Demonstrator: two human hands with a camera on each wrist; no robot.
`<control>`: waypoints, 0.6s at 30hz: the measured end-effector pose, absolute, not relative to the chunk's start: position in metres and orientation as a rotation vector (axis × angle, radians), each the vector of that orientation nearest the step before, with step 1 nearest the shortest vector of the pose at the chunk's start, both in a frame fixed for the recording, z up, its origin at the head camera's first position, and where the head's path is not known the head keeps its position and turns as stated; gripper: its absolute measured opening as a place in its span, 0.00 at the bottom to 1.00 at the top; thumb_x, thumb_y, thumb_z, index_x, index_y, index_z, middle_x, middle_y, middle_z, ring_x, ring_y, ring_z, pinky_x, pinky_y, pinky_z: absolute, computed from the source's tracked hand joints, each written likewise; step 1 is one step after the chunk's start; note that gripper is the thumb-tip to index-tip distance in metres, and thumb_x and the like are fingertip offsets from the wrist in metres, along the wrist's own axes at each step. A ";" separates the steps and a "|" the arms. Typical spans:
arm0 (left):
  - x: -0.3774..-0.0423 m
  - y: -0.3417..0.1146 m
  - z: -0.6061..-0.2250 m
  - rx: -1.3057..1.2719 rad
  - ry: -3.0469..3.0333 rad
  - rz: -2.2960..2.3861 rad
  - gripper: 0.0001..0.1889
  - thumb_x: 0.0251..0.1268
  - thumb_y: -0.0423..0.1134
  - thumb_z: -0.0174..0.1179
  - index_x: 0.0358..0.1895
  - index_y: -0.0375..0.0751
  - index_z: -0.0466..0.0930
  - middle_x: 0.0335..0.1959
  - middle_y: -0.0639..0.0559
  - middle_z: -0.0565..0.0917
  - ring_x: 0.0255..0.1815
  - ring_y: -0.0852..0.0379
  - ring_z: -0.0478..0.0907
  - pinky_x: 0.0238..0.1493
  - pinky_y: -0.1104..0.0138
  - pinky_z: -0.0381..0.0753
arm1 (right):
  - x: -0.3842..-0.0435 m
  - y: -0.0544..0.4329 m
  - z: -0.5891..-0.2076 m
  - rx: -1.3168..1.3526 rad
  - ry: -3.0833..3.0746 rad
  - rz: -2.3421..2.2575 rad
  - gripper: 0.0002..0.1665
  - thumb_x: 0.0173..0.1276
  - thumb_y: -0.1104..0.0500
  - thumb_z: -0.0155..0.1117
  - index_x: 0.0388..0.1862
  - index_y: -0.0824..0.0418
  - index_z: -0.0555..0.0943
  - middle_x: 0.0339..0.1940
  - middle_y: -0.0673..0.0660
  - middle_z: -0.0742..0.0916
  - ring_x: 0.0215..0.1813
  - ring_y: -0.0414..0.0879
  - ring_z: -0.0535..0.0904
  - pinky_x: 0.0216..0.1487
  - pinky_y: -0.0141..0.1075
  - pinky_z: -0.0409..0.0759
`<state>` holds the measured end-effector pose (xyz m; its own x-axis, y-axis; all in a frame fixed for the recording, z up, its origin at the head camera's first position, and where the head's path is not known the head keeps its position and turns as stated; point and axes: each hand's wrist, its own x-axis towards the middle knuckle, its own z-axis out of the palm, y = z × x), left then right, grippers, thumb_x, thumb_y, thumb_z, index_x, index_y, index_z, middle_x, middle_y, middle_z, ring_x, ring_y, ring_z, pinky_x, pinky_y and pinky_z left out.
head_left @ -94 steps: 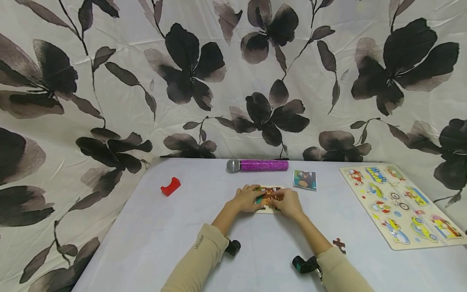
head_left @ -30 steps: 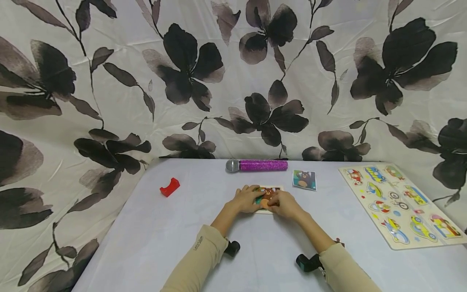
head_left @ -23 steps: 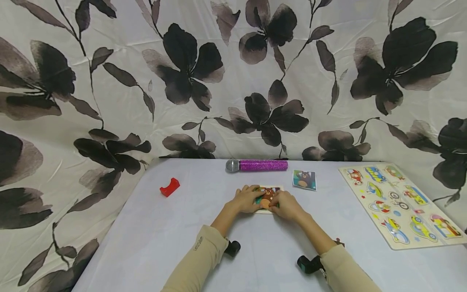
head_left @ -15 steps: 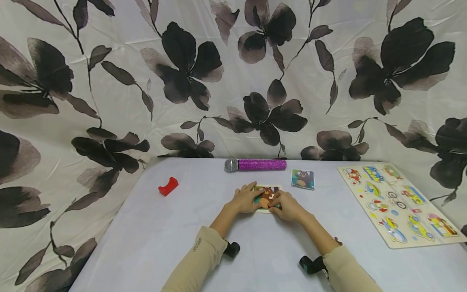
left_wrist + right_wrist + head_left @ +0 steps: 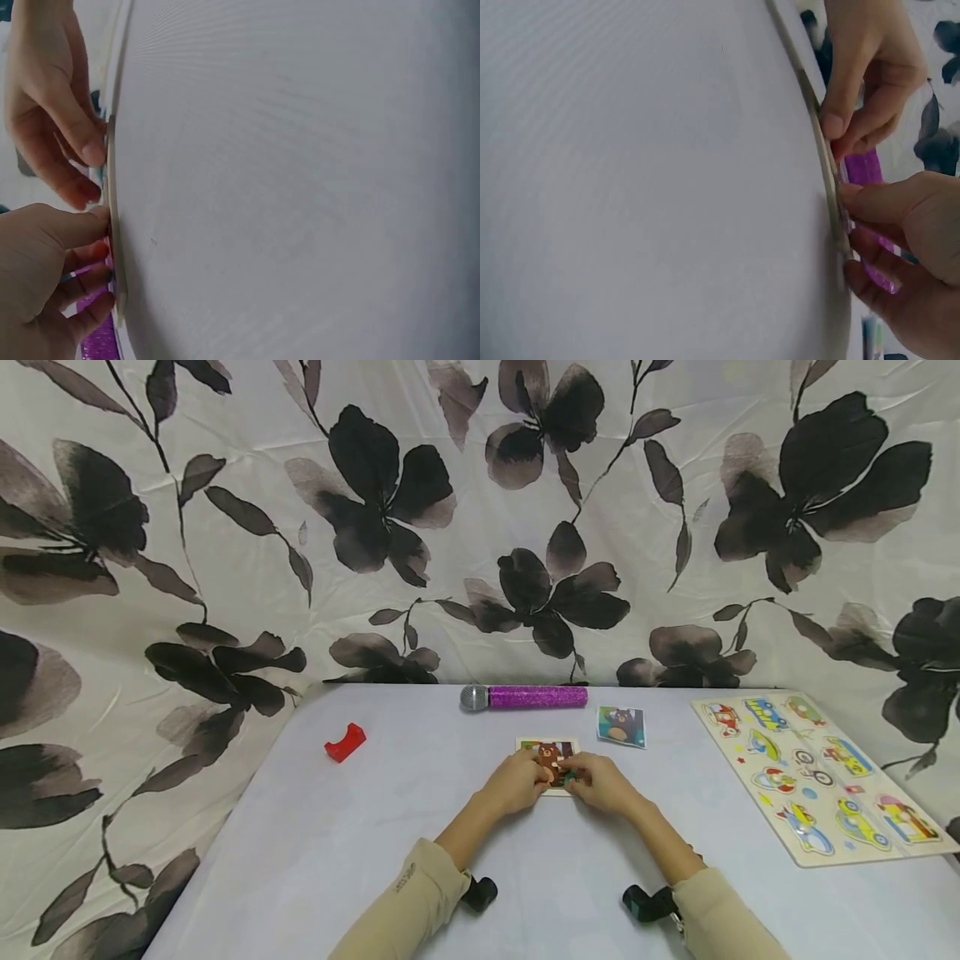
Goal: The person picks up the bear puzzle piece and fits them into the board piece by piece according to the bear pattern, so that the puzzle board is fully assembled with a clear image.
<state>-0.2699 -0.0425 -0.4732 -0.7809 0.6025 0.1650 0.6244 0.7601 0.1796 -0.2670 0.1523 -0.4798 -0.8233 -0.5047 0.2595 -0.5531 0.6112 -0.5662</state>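
A small bear jigsaw puzzle (image 5: 551, 752) in a pale frame lies on the white table between both hands. A light gap shows near the middle right of its picture. My left hand (image 5: 513, 783) covers its lower left, thumb and fingertips bent onto a brown piece over the bear's belly. At the lower right my right hand (image 5: 603, 783) pinches a teal-edged puzzle piece (image 5: 570, 775) at the board. Both wrist views show the puzzle edge-on, with the left hand (image 5: 45, 262) and right hand (image 5: 907, 225) meeting along it. The fingers hide part of the picture.
A picture card of the bear (image 5: 621, 727) lies behind to the right, a purple glitter microphone (image 5: 525, 697) at the back. A red curved block (image 5: 346, 743) is on the left, a vehicle puzzle board (image 5: 821, 777) on the right. My right forearm mostly covers a loose brown piece.
My left hand has slid from the puzzle's left edge down and inward, uncovering the upper left corner. My right hand has shifted slightly right; earlier it worked at the piece nearer the puzzle's middle.
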 end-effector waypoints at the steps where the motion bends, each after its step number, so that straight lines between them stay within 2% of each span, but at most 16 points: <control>1: -0.270 -0.042 -0.473 -1.014 -2.842 -0.330 0.08 0.61 0.41 0.62 0.38 0.44 0.88 0.48 0.48 0.82 0.55 0.52 0.75 0.57 0.61 0.73 | -0.267 0.155 -0.481 0.875 -2.747 1.029 0.17 0.56 0.69 0.67 0.46 0.72 0.81 0.41 0.63 0.83 0.34 0.46 0.75 0.35 0.35 0.75; 6: -0.271 -0.041 -0.473 -1.053 -2.811 -0.318 0.07 0.60 0.39 0.62 0.36 0.43 0.88 0.43 0.48 0.84 0.52 0.52 0.76 0.57 0.63 0.72 | -0.269 0.160 -0.486 0.791 -2.741 1.024 0.13 0.60 0.63 0.67 0.40 0.71 0.84 0.39 0.62 0.80 0.30 0.42 0.71 0.31 0.32 0.71; 10: -0.274 -0.038 -0.473 -1.020 -2.857 -0.397 0.07 0.60 0.40 0.63 0.30 0.42 0.88 0.39 0.49 0.85 0.54 0.51 0.76 0.58 0.63 0.72 | -0.271 0.156 -0.489 0.727 -2.743 1.021 0.14 0.59 0.58 0.69 0.38 0.69 0.84 0.37 0.60 0.79 0.29 0.42 0.70 0.31 0.33 0.70; 15: -0.277 -0.035 -0.473 -0.973 -2.894 -0.449 0.09 0.58 0.42 0.65 0.25 0.41 0.84 0.39 0.48 0.84 0.50 0.52 0.78 0.54 0.63 0.75 | -0.272 0.153 -0.488 0.711 -2.764 1.005 0.15 0.58 0.60 0.70 0.41 0.68 0.84 0.36 0.60 0.78 0.29 0.42 0.67 0.29 0.32 0.68; 18: -0.277 -0.035 -0.473 -0.969 -2.894 -0.442 0.09 0.58 0.42 0.65 0.30 0.40 0.83 0.39 0.48 0.83 0.44 0.53 0.79 0.47 0.65 0.77 | -0.272 0.152 -0.487 0.738 -2.755 1.014 0.13 0.58 0.62 0.69 0.41 0.69 0.85 0.35 0.59 0.78 0.30 0.44 0.68 0.29 0.32 0.68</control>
